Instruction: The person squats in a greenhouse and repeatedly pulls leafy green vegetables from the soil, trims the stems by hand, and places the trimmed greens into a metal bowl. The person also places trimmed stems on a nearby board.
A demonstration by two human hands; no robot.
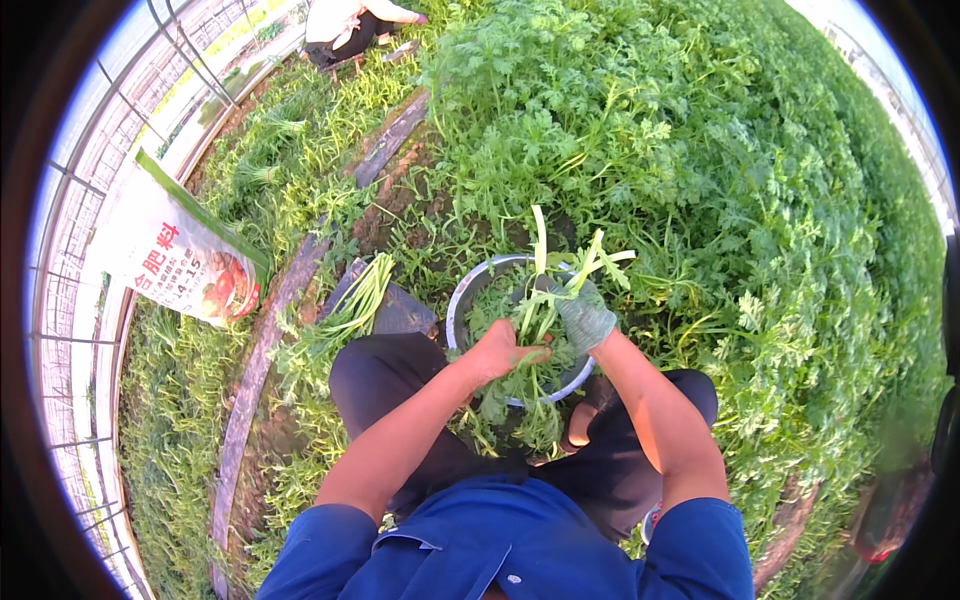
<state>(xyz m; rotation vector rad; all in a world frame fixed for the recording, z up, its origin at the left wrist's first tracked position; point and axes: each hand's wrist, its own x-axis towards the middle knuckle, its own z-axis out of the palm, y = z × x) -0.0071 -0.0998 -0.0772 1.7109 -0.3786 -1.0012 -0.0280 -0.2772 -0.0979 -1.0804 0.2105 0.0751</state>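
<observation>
Above a round basin [458,300] with a pale rim, both hands are at a few leafy green stalks [538,289]. My right hand [583,315], in a grey-green glove, is closed around their thick pale stems, whose cut ends point up and right. My left hand [499,351], bare, grips the leafy part lower down, its thumb and fingers partly hidden by leaves. Loose leafy greens lie inside the basin and hang over its near rim. Left of the basin, a bundle of green stalks [363,294] rests on a dark sheet [405,309] beside my left knee.
A white fertilizer bag [196,259] stands at the left by a long narrow strip [255,375] on the ground. Tall leafy plants [675,150] fill the right side. Another person [352,30] crouches at the top left. Tied bunches [262,175] lie among the greens near a metal-framed wall.
</observation>
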